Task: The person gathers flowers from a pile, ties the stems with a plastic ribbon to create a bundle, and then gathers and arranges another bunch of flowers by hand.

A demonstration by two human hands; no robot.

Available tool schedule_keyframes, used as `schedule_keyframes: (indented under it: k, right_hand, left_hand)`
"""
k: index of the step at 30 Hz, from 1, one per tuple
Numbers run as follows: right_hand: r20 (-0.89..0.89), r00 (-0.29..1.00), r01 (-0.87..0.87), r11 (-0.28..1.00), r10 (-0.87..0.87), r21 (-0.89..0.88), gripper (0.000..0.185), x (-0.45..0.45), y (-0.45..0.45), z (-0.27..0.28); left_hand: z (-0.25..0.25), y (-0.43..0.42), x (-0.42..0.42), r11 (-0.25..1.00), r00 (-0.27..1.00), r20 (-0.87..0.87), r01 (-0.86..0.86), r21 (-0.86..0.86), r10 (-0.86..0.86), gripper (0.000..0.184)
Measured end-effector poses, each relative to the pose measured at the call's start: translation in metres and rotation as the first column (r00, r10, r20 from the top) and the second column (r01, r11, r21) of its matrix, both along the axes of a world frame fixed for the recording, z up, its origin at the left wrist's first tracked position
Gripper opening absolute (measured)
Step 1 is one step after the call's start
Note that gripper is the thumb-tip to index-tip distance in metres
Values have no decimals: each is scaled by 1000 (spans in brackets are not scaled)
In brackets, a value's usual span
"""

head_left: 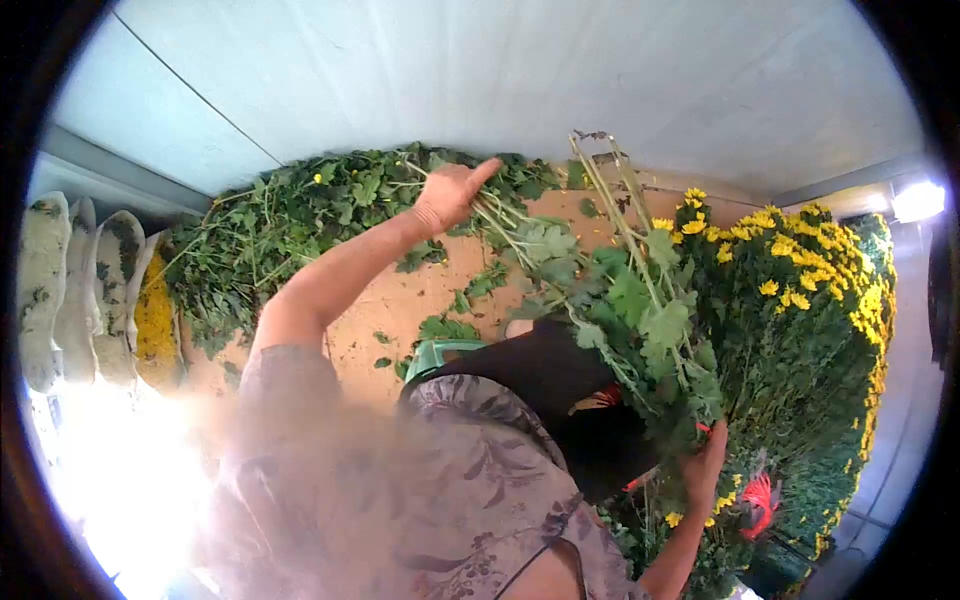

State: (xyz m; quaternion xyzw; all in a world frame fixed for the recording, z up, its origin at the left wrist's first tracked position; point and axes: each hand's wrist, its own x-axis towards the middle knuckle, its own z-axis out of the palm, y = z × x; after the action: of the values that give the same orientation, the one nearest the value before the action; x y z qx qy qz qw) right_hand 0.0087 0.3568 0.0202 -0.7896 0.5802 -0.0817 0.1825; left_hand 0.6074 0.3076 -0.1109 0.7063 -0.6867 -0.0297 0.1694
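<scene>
My left hand [450, 195] is closed around several cut chrysanthemum stems [507, 228], its thumb pointing out to the right. The stems run down to broad green leaves near my lap. My right hand [703, 465] is closed on the lower part of a leafy chrysanthemum bunch [640, 300] at my right knee. Bare stem ends of that bunch point up and away from me. A bit of red shows by the right fingertips, too small to name. Leaves hide part of the right fingers.
A pile of green leaves and stems [290, 235] lies along the wall. Many yellow chrysanthemums [800, 260] stand bundled on the right, with a red net-like piece [762, 505] among them. Long sacks [155, 310] lean at the left. Leaf scraps dot the cardboard [375, 310].
</scene>
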Motion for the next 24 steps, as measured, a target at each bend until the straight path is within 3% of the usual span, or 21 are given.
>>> schedule_keyframes:
  k: [2,3,4,6,7,9,10,11,12,13,15,17,18,19,22,24]
  right_hand:
    - [-68,998,-6,999,3,-49,106,-10,2,-8]
    - [-117,993,-13,996,2,-92,106,-12,6,-13]
    - [-165,986,-18,991,-5,-133,106,-15,11,-19]
    - [-120,992,8,989,-26,-147,106,-18,19,-26]
    - [-76,996,26,987,-38,-161,106,-14,20,-26]
    - [-99,993,44,988,-59,-151,104,-2,19,-22]
    - [-124,990,45,990,-62,-132,103,2,20,-19]
    - [-126,990,48,990,-64,-131,103,0,20,-20]
    - [-109,994,6,991,-21,-133,102,-2,18,-22]
    - [-94,995,-36,990,24,-136,101,-2,15,-22]
    - [-125,991,33,995,-45,-95,101,1,18,-17]
    - [-139,984,103,992,-112,-70,100,0,13,-20]
    - [-138,987,68,988,-87,-138,100,-7,17,-28]
    - [-136,989,33,979,-62,-204,100,-13,20,-36]
    - [-143,988,23,972,-58,-233,100,-28,19,-49]
    - [-134,989,36,973,-68,-226,101,-27,20,-51]
  left_hand:
    - [17,-4,2,988,982,-109,-151,43,155,70]
    - [28,-6,2,988,983,-108,-147,39,151,70]
    - [37,-8,0,974,950,-215,-220,44,224,70]
    - [49,-10,-10,935,853,-387,-343,87,349,64]
    - [34,-15,-13,940,858,-388,-331,81,335,64]
    - [4,-23,-24,865,706,-671,-463,-194,228,51]
    - [2,-28,-37,874,289,-939,-485,23,184,38]
    - [2,-29,-42,876,288,-940,-482,24,184,38]
    - [4,-30,-46,884,-171,-944,-337,324,281,31]
    - [15,-30,-51,853,-570,-722,-68,517,392,24]
    - [30,-29,-60,843,-589,-704,-69,533,397,27]
    - [36,-23,-36,953,-341,-901,233,196,268,48]
    - [65,-12,-32,947,-288,-917,248,205,274,58]
    - [69,-9,-23,937,-257,-946,334,104,197,61]
    - [82,9,-2,955,-250,-960,294,48,125,60]
    - [73,17,18,938,-497,-865,330,-109,74,55]
